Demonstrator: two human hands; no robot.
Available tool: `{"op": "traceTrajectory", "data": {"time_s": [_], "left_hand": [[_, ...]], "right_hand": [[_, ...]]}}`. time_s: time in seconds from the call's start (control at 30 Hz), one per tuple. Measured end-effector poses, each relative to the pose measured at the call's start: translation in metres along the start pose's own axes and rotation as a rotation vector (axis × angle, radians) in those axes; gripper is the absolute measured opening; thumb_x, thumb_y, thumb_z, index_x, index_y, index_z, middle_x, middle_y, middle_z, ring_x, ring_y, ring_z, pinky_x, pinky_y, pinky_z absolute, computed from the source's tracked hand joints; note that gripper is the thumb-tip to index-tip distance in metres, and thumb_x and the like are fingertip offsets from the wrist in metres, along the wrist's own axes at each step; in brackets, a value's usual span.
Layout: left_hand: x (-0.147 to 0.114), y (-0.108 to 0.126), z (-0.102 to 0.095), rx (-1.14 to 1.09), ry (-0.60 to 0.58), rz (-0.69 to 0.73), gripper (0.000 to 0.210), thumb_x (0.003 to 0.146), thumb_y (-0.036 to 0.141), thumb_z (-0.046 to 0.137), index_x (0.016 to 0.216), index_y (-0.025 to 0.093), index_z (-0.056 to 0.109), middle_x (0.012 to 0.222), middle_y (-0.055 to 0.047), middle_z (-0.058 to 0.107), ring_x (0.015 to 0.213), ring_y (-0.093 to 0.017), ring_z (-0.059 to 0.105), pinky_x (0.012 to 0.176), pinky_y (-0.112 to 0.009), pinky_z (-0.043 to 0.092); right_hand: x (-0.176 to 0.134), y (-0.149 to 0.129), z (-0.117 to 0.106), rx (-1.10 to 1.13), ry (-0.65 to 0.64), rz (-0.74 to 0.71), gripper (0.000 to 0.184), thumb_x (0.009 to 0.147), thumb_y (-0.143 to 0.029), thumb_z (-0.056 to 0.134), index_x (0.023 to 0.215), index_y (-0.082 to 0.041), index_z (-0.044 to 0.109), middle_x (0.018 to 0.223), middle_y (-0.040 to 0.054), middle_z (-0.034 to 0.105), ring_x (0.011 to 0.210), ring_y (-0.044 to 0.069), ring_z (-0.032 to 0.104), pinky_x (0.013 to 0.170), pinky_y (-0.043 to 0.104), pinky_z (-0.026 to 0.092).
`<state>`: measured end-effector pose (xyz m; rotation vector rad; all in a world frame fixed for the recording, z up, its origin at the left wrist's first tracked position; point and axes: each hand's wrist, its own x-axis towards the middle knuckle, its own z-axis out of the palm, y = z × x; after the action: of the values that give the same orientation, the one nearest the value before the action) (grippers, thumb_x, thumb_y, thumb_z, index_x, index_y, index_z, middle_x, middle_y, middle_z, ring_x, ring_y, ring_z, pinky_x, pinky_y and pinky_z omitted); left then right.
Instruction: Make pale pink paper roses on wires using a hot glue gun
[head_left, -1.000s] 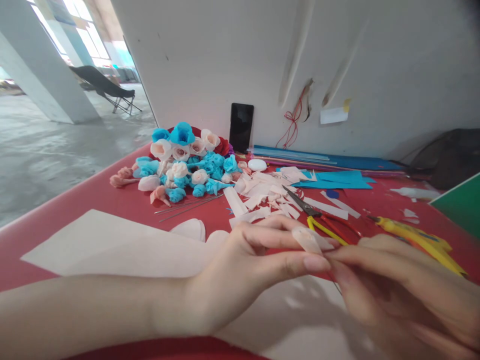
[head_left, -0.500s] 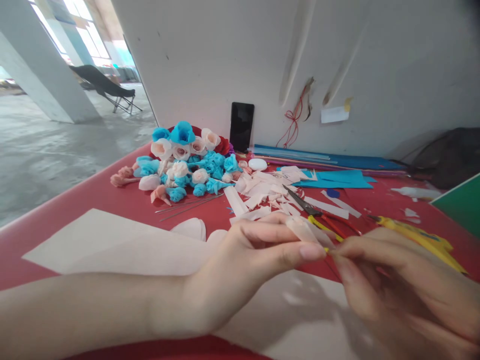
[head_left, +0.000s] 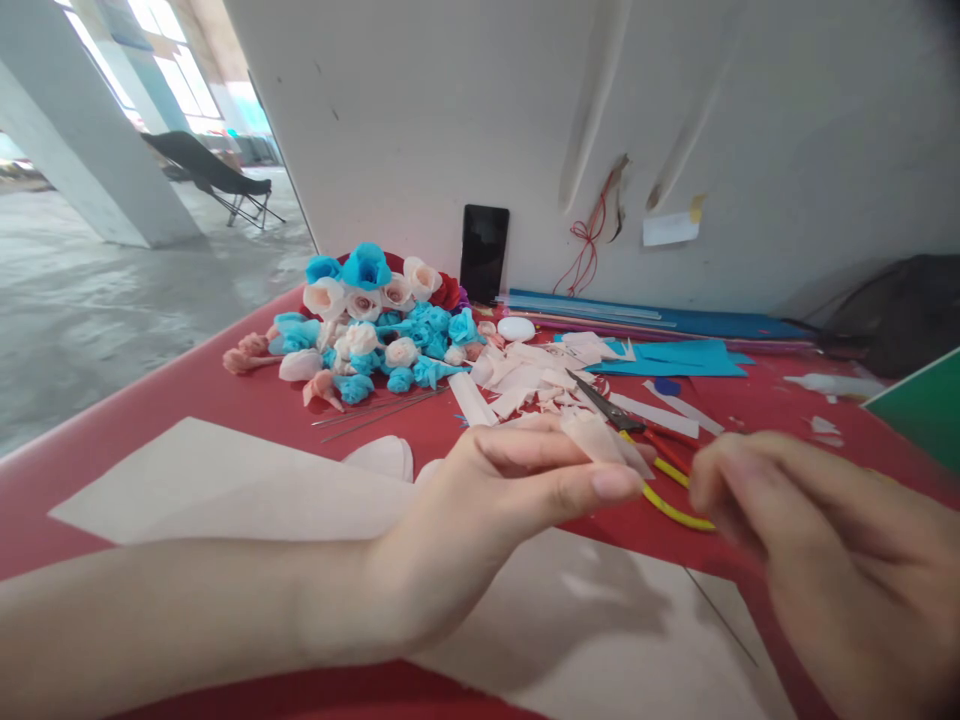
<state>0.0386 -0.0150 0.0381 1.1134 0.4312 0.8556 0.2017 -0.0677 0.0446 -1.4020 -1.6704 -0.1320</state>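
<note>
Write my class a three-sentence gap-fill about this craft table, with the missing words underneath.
1. The pale paper piece is in the person's ____ hand.
2. The tabletop is coloured ____.
3. The phone propped against the wall is ____ in colour.

Missing words: left; red; black.

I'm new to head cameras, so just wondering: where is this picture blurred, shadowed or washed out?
Head view: the right hand looks smeared, a soft shadow falls across the pale paper, and the far windows glare white.
</note>
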Motion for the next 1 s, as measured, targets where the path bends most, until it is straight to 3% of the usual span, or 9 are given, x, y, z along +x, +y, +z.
{"op": "traceTrajectory", "data": {"time_s": [0.07,0.13,0.2,0.27,0.4,0.6,0.8,1.0], "left_hand": [[0.0,0.0,0.0,-0.02,0.0,0.008,0.009,0.074,0.022,0.066,0.067,0.021,0.07,0.076,0.004,0.061,0.081,-0.008,0.055,0.078,-0.017,0.041],[0.0,0.0,-0.001,-0.021,-0.016,0.013,0.008,0.074,0.022,0.066,0.068,0.022,0.07,0.077,0.005,0.061,0.082,-0.007,0.054,0.079,-0.015,0.041],[0.0,0.0,-0.002,0.004,-0.016,0.001,0.008,0.074,0.022,0.066,0.068,0.023,0.071,0.077,0.006,0.06,0.083,-0.007,0.053,0.079,-0.013,0.04],[0.001,0.0,-0.002,0.019,-0.009,-0.014,0.008,0.074,0.021,0.066,0.067,0.023,0.071,0.079,0.005,0.06,0.084,-0.007,0.053,0.08,-0.015,0.04],[0.002,-0.001,-0.002,-0.002,-0.018,-0.037,0.007,0.073,0.021,0.067,0.068,0.023,0.071,0.081,0.004,0.058,0.082,-0.009,0.054,0.082,-0.02,0.041],[0.001,-0.003,-0.001,-0.017,-0.021,-0.064,0.008,0.071,0.016,0.068,0.067,0.022,0.071,0.081,0.004,0.057,0.076,-0.007,0.053,0.073,-0.016,0.043],[0.002,-0.003,-0.001,0.101,0.044,-0.061,0.005,0.068,0.017,0.071,0.063,0.02,0.07,0.079,0.003,0.055,0.069,-0.008,0.053,0.076,-0.023,0.043],[0.003,-0.001,-0.003,0.173,0.033,-0.04,0.002,0.067,0.023,0.071,0.068,0.021,0.07,0.084,0.004,0.056,0.075,-0.008,0.056,0.08,-0.023,0.043]], "right_hand": [[0.007,0.007,-0.001,-0.02,-0.079,-0.05,0.024,0.085,-0.019,0.05,0.061,-0.019,0.049,0.049,-0.0071,0.048,0.04,0.004,0.045,0.036,0.008,0.034],[0.01,0.012,-0.001,-0.025,-0.143,-0.048,0.003,0.083,-0.02,0.055,0.081,-0.022,0.057,0.064,-0.0071,0.058,0.05,0.005,0.054,0.042,0.005,0.04],[0.011,0.012,0.001,0.016,-0.2,-0.052,0.011,0.084,-0.021,0.054,0.094,-0.024,0.057,0.082,-0.0052,0.062,0.064,0.006,0.059,0.049,0.005,0.045],[0.009,0.01,0.003,0.089,-0.246,-0.078,0.012,0.086,-0.019,0.049,0.091,-0.025,0.059,0.087,-0.0046,0.063,0.071,0.007,0.061,0.052,0.007,0.047],[0.002,0.002,0.007,0.213,-0.201,-0.066,0.013,0.082,-0.021,0.051,0.089,-0.027,0.06,0.084,-0.0062,0.065,0.07,0.009,0.062,0.056,0.008,0.05],[0.0,0.0,0.014,0.319,-0.21,-0.12,0.014,0.076,-0.016,0.055,0.082,-0.029,0.055,0.066,-0.0096,0.061,0.045,0.005,0.054,0.043,0.007,0.046],[-0.001,0.004,0.014,0.341,-0.198,-0.118,0.014,0.079,-0.015,0.054,0.08,-0.029,0.056,0.065,-0.0112,0.061,0.048,0.003,0.056,0.046,0.001,0.045],[-0.001,0.003,0.013,0.337,-0.2,-0.127,0.016,0.079,-0.013,0.053,0.078,-0.029,0.056,0.062,-0.0108,0.058,0.044,0.003,0.054,0.041,0.003,0.044]]}}
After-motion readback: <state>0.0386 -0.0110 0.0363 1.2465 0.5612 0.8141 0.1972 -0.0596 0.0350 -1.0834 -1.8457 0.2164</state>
